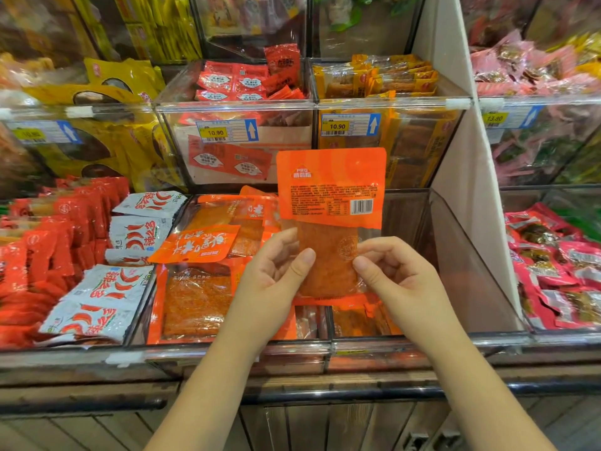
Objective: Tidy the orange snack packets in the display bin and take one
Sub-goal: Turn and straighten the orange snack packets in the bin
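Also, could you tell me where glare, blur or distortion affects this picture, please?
Head view: the orange packet is sharp, barcode readable; glare streaks the clear bin front; the far-left price label and upper shelves are blurred; wide-angle distortion bows the shelf rail toward the edges.

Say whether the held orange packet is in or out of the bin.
Out: left hand and right hand pinch the orange packet above the display bin.

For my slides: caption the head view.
Left hand and right hand hold an orange snack packet upright above the display bin, barcode side showing.
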